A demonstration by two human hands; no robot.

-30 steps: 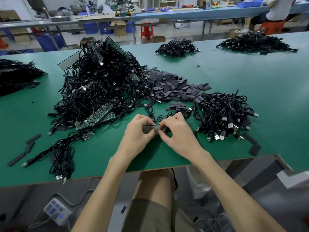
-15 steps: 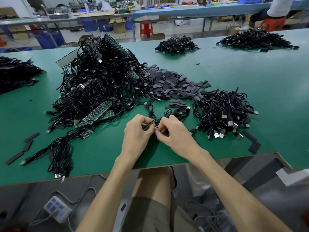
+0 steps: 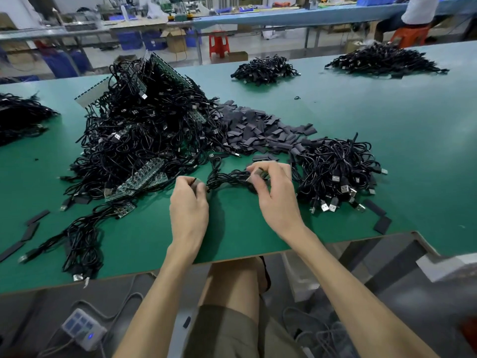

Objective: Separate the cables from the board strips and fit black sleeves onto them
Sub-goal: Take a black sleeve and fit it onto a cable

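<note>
Two bare hands hold one black cable [image 3: 227,178] just above the bench [image 3: 232,233], near the middle of its front edge. The left hand [image 3: 189,202] pinches one end with its fingers curled. The right hand [image 3: 273,192] pinches a flat dark sleeve [image 3: 256,174] at the other end. A heap of cables and board strips [image 3: 144,135] rises toward the left edge. Loose sleeves [image 3: 253,130] lie behind the hands, and a smaller cable pile [image 3: 338,171] sits just right of them.
</note>
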